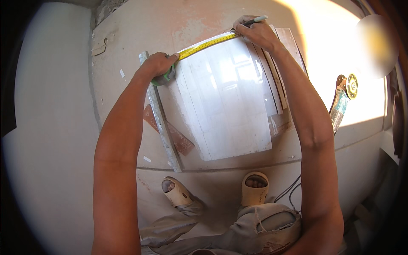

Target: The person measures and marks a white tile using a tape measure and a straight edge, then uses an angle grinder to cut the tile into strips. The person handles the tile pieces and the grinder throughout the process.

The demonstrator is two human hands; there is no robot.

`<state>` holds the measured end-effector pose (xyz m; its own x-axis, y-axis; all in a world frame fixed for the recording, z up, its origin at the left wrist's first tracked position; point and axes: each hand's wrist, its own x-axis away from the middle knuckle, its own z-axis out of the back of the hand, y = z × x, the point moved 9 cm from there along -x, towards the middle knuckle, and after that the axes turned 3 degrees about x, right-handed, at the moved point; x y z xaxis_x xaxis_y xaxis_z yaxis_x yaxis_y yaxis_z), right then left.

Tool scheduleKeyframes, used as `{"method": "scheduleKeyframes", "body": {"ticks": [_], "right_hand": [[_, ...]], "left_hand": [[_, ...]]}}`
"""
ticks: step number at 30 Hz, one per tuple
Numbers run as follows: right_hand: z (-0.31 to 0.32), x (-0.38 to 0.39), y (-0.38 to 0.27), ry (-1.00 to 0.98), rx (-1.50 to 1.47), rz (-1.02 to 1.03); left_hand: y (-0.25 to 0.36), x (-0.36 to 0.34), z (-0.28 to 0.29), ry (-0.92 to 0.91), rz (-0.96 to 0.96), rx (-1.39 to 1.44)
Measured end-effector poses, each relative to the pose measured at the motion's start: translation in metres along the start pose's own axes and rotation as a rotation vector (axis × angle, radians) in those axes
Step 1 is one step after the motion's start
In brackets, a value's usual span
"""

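Observation:
A glossy white tile (225,102) lies flat on the floor in front of my feet. Across its far edge runs the yellow blade of a tape measure (208,43). At the tile's far left corner my left hand (159,64) is closed round the green and grey tape case, thumb on the blade. My right hand (255,34) is at the far right corner, fingers closed round a marker (257,20) with a pale end. Its fingertips are by the blade's other end; whether they press on it is hidden.
Left of the tile lies a long metal bar (160,114) over a reddish-brown strip (180,138). More tile pieces (293,46) are stacked along the right side. An angle grinder (342,100) with a disc rests farther right; black cables (291,189) run near my right foot.

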<state>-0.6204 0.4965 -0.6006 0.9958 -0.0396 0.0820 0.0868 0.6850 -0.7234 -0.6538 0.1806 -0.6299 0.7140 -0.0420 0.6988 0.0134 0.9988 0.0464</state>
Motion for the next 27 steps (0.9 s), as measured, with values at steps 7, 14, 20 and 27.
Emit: {"method": "scheduleKeyframes", "body": {"ticks": [7, 14, 20, 27], "right_hand": [[0.05, 0.071, 0.014, 0.285, -0.404, -0.062], [0.041, 0.185, 0.059, 0.205, -0.541, -0.297], [0.02, 0.25, 0.057, 0.146, -0.563, -0.486], [-0.008, 0.295, 0.027, -0.028, -0.534, -0.476]], "left_hand": [[-0.015, 0.041, -0.011, 0.074, -0.181, 0.222], [-0.15, 0.102, -0.058, 0.118, 0.082, 0.282], [-0.175, 0.136, -0.108, 0.364, 0.088, -0.015], [-0.127, 0.128, -0.119, 0.251, 0.038, 0.34]]}}
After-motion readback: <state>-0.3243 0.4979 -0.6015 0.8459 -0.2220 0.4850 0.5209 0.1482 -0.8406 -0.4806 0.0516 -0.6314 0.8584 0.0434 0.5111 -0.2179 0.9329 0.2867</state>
